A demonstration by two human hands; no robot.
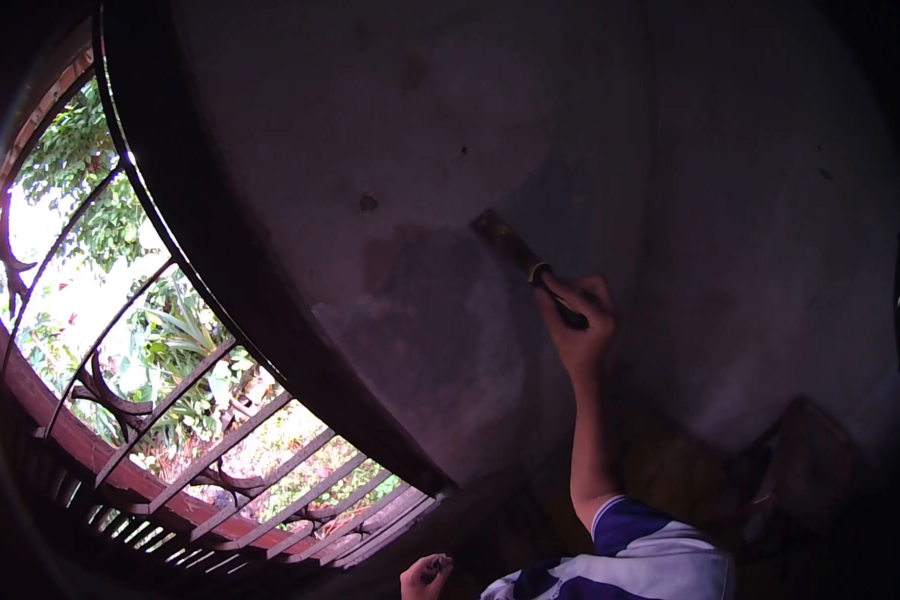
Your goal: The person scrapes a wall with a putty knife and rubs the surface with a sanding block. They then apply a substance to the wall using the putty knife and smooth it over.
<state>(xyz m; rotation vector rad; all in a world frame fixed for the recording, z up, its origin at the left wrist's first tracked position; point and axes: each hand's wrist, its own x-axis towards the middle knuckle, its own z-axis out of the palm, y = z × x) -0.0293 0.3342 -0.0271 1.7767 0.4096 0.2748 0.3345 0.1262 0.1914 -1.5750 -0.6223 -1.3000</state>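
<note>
White and purple short-sleeved shirt

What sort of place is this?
Probably a dim room in a house, perhaps being repaired: a barred window looks onto greenery, and the right hand holds a scraper at a patchy wall.

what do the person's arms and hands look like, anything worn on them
The right hand is bare, with no glove, and the slim right forearm is uncovered up to a short sleeve in blue-purple and white, edged in a pale band. The left hand shows no glove either. Finer markings are lost in the dim light.
</note>
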